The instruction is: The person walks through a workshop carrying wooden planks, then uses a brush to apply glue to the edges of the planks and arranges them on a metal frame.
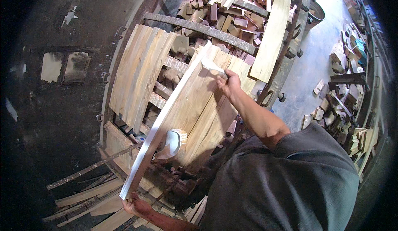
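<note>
A long narrow board (pixel 156 125), its upward edge coated white, is tilted on edge across the middle. My left hand (pixel 133 205) is closed around its near end at the lower left. Close to the far end, my right hand (pixel 228 83) grips a small white-smeared flat spreader (pixel 213 67), which touches or nearly touches the board; its handle is mostly hidden in my fingers. Wide pale boards (pixel 215 123) lie side by side under my right arm. A rounded white-coated scoop-like container (pixel 173 143) rests on them, beside the board I hold.
Several upright boards (pixel 141 73) lean together on the left of the metal rack (pixel 203 30). A loose plank (pixel 273 36) lies across its right side. Wood offcuts (pixel 240 19) fill the space below, and more (pixel 331 110) are piled on the right floor. Long strips (pixel 95 198) lie lower left.
</note>
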### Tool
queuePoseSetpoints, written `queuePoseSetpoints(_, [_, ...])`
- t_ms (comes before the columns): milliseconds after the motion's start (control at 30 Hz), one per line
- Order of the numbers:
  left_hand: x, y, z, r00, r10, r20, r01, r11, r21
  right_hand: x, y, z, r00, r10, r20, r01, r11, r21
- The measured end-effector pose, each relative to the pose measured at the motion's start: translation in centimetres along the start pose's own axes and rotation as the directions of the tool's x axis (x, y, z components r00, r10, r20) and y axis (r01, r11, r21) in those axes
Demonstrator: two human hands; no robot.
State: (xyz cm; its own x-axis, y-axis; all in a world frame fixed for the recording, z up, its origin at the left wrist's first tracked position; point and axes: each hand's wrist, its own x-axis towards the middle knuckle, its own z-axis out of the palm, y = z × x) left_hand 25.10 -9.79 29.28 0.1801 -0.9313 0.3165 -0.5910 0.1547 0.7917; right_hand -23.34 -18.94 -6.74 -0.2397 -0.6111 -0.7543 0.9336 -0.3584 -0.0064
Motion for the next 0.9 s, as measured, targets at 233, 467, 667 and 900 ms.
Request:
queuePoseSetpoints(233, [-0.2,-0.5,-1.2,0.997,-0.069,-0.023,0.072,0.980,0.185,-0.7,-3.8,3.8,0.983,-0.169,0.065,0.162,0.982,0.096])
queuePoseSetpoints(467, [0.8,1.1,0.9,0.998,0.035,-0.043,-0.034,0.999,0.035,1.2,-0.8,5.8,0.959,-0.143,0.244,0.171,0.980,-0.100])
queuePoseSetpoints(667, [0.2,-0.6,-0.5,0.996,0.001,-0.085,0.004,0.998,0.063,-6.5,0.6,1.2,0.979,0.000,0.204,0.072,0.937,-0.342])
queuePoseSetpoints(900, [0.1,0.7,0.7,0.998,0.021,-0.062,-0.021,1.000,-0.008,-5.0,-6.1,2.0,0.915,-0.289,0.281,0.391,0.807,-0.442])
